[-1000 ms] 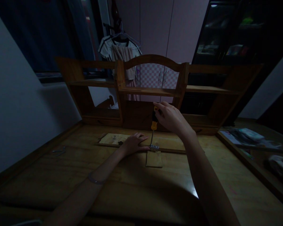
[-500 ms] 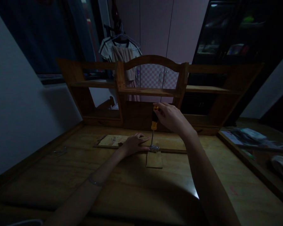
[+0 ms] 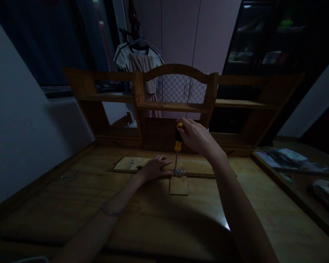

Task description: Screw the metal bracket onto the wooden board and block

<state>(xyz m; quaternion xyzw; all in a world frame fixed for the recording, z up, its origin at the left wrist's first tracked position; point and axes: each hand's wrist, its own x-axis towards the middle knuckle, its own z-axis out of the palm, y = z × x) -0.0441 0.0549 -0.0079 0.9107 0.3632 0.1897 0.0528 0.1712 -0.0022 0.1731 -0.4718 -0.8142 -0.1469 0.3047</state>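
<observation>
My right hand is closed around the top of a yellow-and-black screwdriver, which stands nearly upright. Its shaft runs down to a small metal hinge-like plate; the exact spot of the tip is too small to make out. That plate lies where a long thin wooden board meets a small square wood piece. My left hand rests flat over the long board with fingers apart, its thumb reaching to the plate's left end.
A wooden desk carries it all, with a wooden shelf unit along its back. Thin metal bits lie at the left. Papers and plastic sit on a lower surface at the right, beyond the desk's raised edge.
The view has shifted very slightly. My right hand and the screwdriver keep nearly the same pose, and my left hand stays in place by the plate.
</observation>
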